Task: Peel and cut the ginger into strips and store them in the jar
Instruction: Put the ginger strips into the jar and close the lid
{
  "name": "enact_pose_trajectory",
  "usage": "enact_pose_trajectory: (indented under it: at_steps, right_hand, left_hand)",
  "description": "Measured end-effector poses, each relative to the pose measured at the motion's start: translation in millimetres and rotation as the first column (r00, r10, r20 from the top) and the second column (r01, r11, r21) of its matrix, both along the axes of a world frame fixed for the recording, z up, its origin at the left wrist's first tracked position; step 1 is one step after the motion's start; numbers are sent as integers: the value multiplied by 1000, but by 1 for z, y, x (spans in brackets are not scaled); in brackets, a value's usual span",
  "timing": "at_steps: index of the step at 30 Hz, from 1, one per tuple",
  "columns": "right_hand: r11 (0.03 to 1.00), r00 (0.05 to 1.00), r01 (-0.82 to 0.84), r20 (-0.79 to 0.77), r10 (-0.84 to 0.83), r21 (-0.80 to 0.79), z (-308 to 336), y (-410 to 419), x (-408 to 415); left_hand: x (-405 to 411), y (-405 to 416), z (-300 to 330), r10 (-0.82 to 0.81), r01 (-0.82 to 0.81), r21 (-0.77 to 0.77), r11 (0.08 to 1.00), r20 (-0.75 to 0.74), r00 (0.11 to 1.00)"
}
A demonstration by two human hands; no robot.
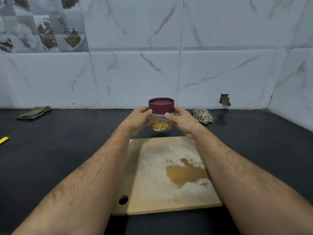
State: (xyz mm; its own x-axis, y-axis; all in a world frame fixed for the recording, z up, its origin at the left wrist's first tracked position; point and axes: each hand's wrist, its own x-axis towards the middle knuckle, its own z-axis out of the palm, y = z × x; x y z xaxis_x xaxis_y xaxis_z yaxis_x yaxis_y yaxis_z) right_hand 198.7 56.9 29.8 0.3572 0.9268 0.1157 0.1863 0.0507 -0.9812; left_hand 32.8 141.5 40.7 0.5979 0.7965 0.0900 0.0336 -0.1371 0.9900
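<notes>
A clear jar (160, 120) with a maroon lid (161, 105) is held just beyond the far edge of the wooden cutting board (152, 175). Pale yellow ginger strips (160, 125) lie in its bottom. My left hand (138, 118) grips the jar's left side, thumb near the lid's rim. My right hand (182, 120) grips the right side the same way. The lid sits on the jar. The board bears a wet brown stain (184, 173) and no ginger.
The black countertop (59, 150) runs to a tiled wall. A folded striped cloth (34, 112) lies back left, a crumpled cloth (203, 116) back right. A yellow object (4, 139) pokes in at the left edge.
</notes>
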Motion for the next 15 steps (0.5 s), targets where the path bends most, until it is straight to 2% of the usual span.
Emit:
enact_pose_trajectory:
  at_steps: [11, 15]
  right_hand:
    - [998, 998, 24, 64, -20, -60, -21, 48, 17]
    - [994, 973, 39, 232, -14, -102, -15, 43, 11]
  left_hand:
    - [23, 56, -22, -14, 13, -85, 996, -18, 1000]
    - [22, 58, -29, 52, -54, -85, 995, -25, 998]
